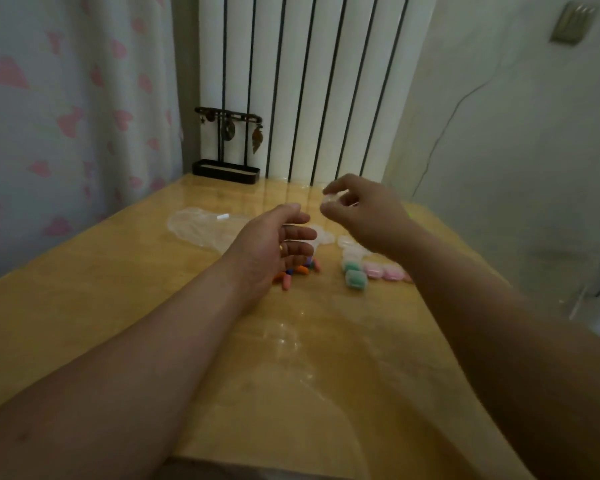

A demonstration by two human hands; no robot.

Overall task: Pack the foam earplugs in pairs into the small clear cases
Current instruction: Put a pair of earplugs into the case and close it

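A wooden desk (pixel 84 306) with a glossy top fills the lower view. At its far edge, toward 11 o'clock, a black earring stand (pixel 227 147) stands upright with a few earrings hung on it. Behind it at 12 o'clock rises a white ribbed radiator (pixel 312 81). A pink-heart curtain (pixel 66 116) hangs at 10 o'clock. A thin cable (pixel 444 133) runs down the wall at 2 o'clock.

Dim, soft, wide-angle edge warp
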